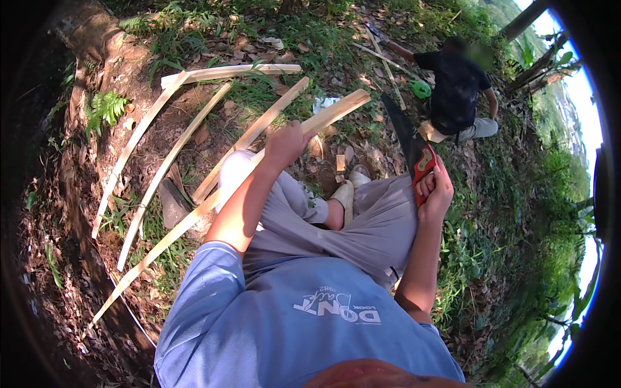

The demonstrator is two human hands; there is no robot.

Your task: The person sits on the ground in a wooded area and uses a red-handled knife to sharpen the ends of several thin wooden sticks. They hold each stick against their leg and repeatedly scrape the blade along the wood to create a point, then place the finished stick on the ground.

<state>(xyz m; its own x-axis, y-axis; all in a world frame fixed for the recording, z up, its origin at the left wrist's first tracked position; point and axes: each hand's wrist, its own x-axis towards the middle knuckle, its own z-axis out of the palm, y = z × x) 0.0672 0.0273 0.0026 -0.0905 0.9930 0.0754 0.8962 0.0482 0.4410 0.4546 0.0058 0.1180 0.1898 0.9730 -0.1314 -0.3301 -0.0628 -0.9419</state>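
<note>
Our left hand grips a pale wooden strip over our left knee; our right hand, far right, holds a red-handled saw. Firm bracing should keep the strip steady.

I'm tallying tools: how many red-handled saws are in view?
1: the saw in the person's right hand, blade pointing away from the body. Others may be hidden among the plants.

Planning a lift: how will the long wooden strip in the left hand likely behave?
The wooden strip is probably light for its length, being so slim. It may flex a little, as it looks long and thin. Its near end could dip: more length shows on that side of the left hand.
</note>
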